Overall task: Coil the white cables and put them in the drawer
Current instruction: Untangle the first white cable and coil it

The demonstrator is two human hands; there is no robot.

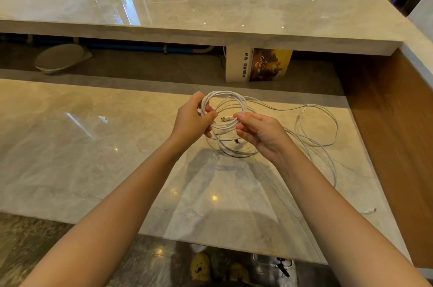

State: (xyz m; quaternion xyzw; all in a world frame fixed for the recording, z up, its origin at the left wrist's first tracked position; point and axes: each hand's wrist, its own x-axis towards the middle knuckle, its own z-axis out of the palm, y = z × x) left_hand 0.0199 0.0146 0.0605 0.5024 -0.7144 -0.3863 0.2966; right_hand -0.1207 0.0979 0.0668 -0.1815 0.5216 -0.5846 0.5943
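A coil of white cable [225, 95] is held up above the marble desk [93, 146], with several loops in it. My left hand [192, 120] grips the coil's left side. My right hand [260, 134] pinches the coil's lower right side, next to a USB plug [225, 119] that points left. More white cable [328, 127] lies loose on the desk to the right, in wide loops. Under my hands a second tangle of cable [234, 148] with an orange-tipped plug rests on the desk. No drawer is in view.
A raised marble counter [210, 5] runs across the back. In the gap under it stand a book [257, 65] and a round white object [61, 57]. A wooden side panel [386, 122] closes the right. A small cable end [370, 211] lies near the desk's right edge.
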